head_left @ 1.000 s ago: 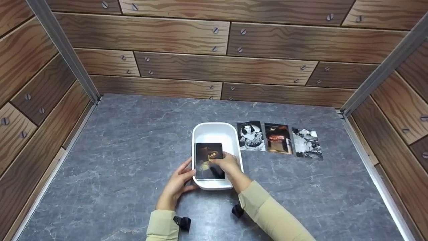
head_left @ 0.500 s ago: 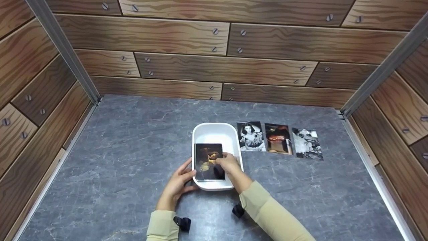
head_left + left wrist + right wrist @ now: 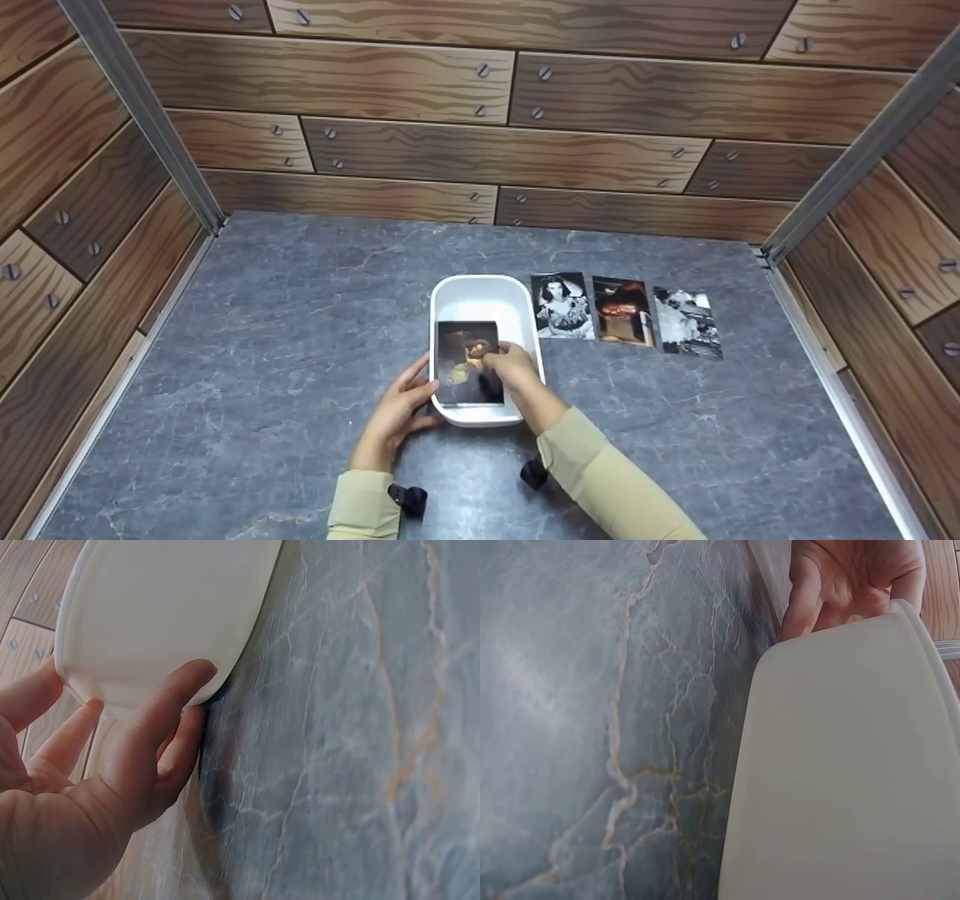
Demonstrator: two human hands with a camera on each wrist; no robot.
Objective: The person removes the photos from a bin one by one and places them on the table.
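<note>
Tub (image 3: 487, 300) stands just below the centre of the head view, the photo (image 3: 456, 352) within its outline at lower left; whether it touches the bottom I cannot tell. The right hand (image 3: 517, 369) pinches the photo's right edge; the left hand (image 3: 397, 409) grips the tub's lower-left corner. Right of centre, a portrait (image 3: 564, 307), a reddish photo (image 3: 624, 311) and a grey photo (image 3: 687, 321) lie in a row on the table (image 3: 285, 352). In the left wrist view, the left hand, lower left, has digits spread against the tub, upper left. In the right wrist view, the tub fills the lower right, the left hand at its top edge.
</note>
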